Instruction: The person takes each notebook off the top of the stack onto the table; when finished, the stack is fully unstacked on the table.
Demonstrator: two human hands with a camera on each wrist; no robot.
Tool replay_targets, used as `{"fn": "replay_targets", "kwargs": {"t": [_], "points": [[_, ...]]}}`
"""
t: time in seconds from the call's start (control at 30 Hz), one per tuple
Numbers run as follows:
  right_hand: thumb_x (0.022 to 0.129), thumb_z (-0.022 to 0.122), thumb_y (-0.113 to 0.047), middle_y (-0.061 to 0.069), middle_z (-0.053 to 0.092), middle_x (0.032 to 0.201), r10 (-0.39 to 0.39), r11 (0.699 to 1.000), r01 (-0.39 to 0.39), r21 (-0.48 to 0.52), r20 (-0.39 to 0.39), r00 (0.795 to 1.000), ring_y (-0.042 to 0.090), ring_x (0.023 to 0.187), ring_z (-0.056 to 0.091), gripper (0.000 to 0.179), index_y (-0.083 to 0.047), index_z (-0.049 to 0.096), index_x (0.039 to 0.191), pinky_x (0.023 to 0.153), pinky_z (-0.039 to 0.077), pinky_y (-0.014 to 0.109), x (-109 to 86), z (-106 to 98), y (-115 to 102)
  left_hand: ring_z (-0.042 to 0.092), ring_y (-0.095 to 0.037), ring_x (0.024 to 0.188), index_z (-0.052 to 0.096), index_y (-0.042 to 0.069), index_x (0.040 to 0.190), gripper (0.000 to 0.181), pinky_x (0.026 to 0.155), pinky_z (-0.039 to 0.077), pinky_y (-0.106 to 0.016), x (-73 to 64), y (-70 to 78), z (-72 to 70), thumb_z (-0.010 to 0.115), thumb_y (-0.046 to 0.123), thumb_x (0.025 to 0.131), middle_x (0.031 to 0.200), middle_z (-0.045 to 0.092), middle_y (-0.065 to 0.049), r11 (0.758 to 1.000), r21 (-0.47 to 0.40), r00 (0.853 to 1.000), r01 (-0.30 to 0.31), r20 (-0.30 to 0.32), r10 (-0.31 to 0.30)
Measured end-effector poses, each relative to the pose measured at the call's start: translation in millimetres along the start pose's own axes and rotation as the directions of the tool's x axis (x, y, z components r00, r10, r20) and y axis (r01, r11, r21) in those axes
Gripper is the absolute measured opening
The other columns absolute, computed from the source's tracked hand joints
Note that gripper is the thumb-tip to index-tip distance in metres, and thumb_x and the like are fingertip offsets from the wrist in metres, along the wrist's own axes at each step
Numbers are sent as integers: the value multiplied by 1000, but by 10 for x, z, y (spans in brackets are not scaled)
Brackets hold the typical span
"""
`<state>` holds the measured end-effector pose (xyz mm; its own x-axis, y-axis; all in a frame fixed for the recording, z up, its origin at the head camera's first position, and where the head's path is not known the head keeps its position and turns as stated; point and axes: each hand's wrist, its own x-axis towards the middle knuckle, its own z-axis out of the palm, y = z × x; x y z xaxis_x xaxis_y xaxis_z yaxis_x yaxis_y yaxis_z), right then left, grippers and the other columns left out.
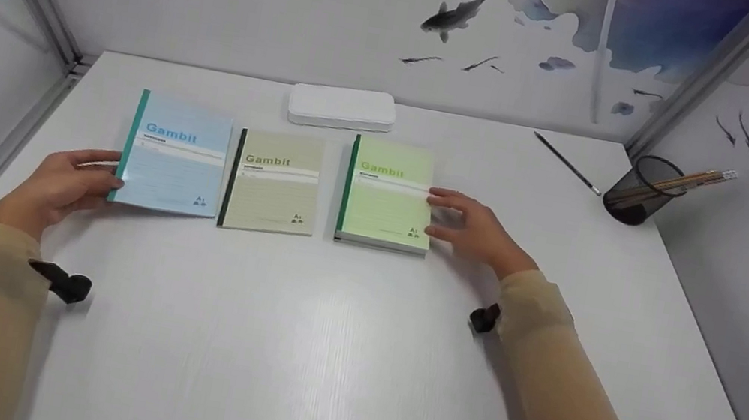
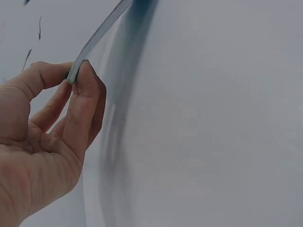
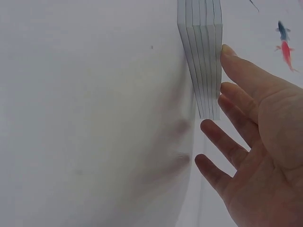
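A blue notebook (image 1: 176, 165) with a green spine has its left edge pinched between the thumb and fingers of my left hand (image 1: 63, 182). The left wrist view shows that pinch, with the notebook (image 2: 94, 42) edge-on and raised off the table. Beside it lies a thin tan notebook (image 1: 271, 204) with a black spine. A stack of several notebooks topped by a light green one (image 1: 388, 205) stands to the right. My right hand (image 1: 480, 235) is at its right edge, fingertips touching the side. In the right wrist view, those fingers are spread and fairly straight beside the stack (image 3: 203, 61).
A white flat case (image 1: 342, 109) lies at the table's back edge. A black pencil (image 1: 566, 164) lies at the back right, near a tilted black mesh cup (image 1: 638, 201) holding several pencils. Panels printed with fish enclose the back and sides of the white table (image 1: 320, 353).
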<state>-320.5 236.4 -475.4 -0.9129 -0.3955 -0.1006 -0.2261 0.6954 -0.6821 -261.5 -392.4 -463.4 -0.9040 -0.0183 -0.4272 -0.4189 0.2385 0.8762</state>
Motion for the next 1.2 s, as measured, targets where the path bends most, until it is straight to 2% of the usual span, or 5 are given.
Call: {"fn": "replay_targets", "kwargs": {"t": [0.17,0.4,0.63,0.8,1.2], "points": [[93,78,-31,-10,41,164,24,1000,-24,2,2,1000,23,158,26,58,-20,58,147,129,22,51,14,9,-18,67,5,96,26,8,164,83,91,58,-21,9,-29,-71,73,28,97,159,41,-18,979,203,1000,-5,1,5],[92,79,-27,-5,43,163,2,1000,-2,8,-7,1000,26,157,28,58,-15,59,145,128,22,52,16,12,-12,61,6,96,31,10,163,88,85,57,-15,-4,-32,-110,77,36,93,157,43,-25,918,391,998,-61,3,65],[93,79,-25,-4,44,163,-18,1000,18,-4,-19,1000,26,156,30,57,-15,59,145,128,22,50,2,7,-1,52,-40,128,34,7,161,85,100,50,-47,27,-16,-66,74,41,94,151,48,-27,812,576,995,-93,15,104],[93,78,-26,-5,43,163,-12,1000,12,7,-19,1000,26,157,28,56,-16,59,145,128,22,50,-1,5,-8,44,-48,131,37,1,157,81,107,41,-64,18,10,2,74,37,94,147,48,-29,754,646,990,-117,16,140],[94,77,-30,-10,41,164,19,1000,-19,10,-7,1000,23,158,25,57,-17,58,147,129,20,50,-7,4,-36,35,-56,137,40,0,154,72,113,32,-72,-13,104,243,73,23,93,150,36,-35,699,706,975,-119,-51,216]]}}
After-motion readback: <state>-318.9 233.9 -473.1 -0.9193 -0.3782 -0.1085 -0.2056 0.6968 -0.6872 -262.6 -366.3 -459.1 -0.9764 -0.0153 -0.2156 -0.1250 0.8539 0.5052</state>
